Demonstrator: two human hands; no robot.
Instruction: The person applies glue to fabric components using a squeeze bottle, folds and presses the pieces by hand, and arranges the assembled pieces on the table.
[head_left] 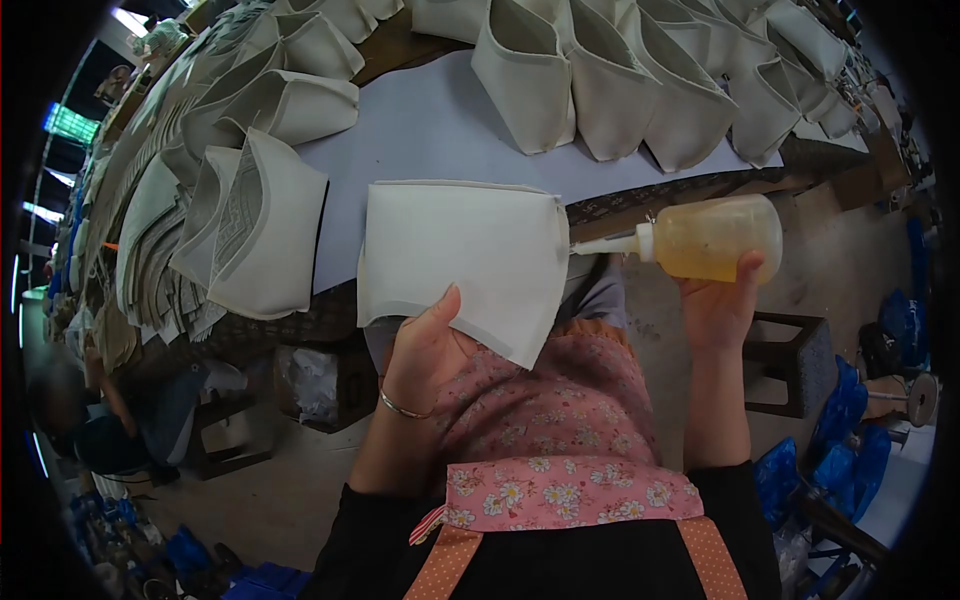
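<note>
My left hand (432, 350) grips the lower edge of a cream leather-like bag panel (465, 260), thumb on the near face and fingers behind it. In my right hand (717, 305) lies a squeeze bottle (715, 238) of yellowish liquid, tipped sideways. Its narrow white nozzle (605, 244) points left, with the tip right at the panel's right edge. The fingers under and behind the bottle are partly hidden.
Ahead is a table with a white sheet (410, 125). Folded cream pieces (520, 85) stand along its back, and more (270, 230) at left beside stacked layers (150, 250). A stool (800, 365) is at right; a person (120, 410) sits far left.
</note>
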